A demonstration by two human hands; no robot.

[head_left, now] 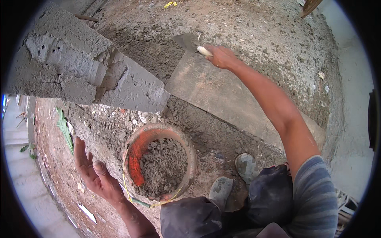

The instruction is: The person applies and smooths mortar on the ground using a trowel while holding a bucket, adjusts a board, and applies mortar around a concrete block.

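My right hand (223, 57) is wrapped round the pale handle of a trowel (186, 41). The trowel's grey blade points left, over rough mortar at the far end of a flat grey-brown board (226, 95). Nearer me and to the left, my left hand (95, 174) is raised with its fingers apart and holds nothing. Just right of it stands a round bucket (192, 158), orange inside and caked with grey on its rim. Crumbly grey mortar (164, 164) fills much of it. A wire handle with a green grip hangs at its near side.
A broken, plastered block wall (83, 67) juts in from the upper left, ending close to the bucket. My shoes (220, 188) stand right of the bucket. A smooth pale wall (353, 119) bounds the right side. Loose mortar and debris cover the ground; a green leaf (63, 127) lies at left.
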